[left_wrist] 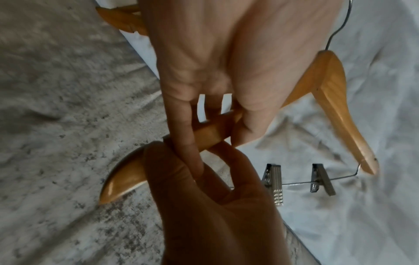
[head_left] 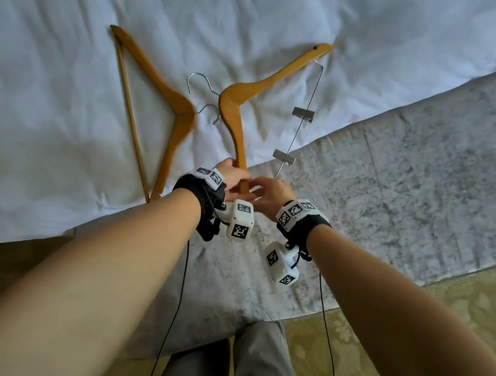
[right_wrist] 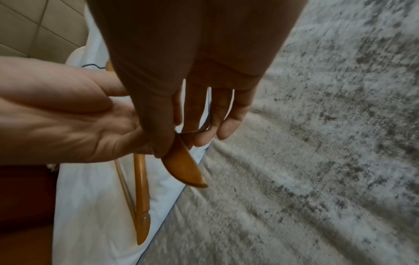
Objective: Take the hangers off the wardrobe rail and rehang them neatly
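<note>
1. So, we take the bed (head_left: 73, 22) as our landmark: two wooden hangers lie on its white sheet, so the first half of the task, getting them off the wardrobe rail, looks done for these two at least.
2. The plain hanger (head_left: 158, 94) with a wooden crossbar rests on the sheet toward the bed's corner, untouched, its metal hook beside the other hanger's hook.
3. The clip hanger (head_left: 253, 90) lies further along the bed's edge, one arm reaching up the sheet and the near arm sticking out past the edge over the grey throw (head_left: 430, 180).
4. Our left hand (head_left: 232, 178) has fingers and thumb curled round that near arm, gripping the wood just at the bed's edge.
5. Our right hand (head_left: 271, 194) meets it there; the right wrist view shows its fingertips pinching the bent end of the wire clip bar (head_left: 306, 107) next to the wooden tip, the other fingers loosely spread.
6. The wire's near end seems to be out of the wood, so we judge that we are refitting it before rehanging.
7. Both clips sit on the wire above the bed's edge.
8. No rail or wardrobe shows in any view, so we cannot tell whether other hangers remain on it; rehanging both of these is all still ahead.
</note>
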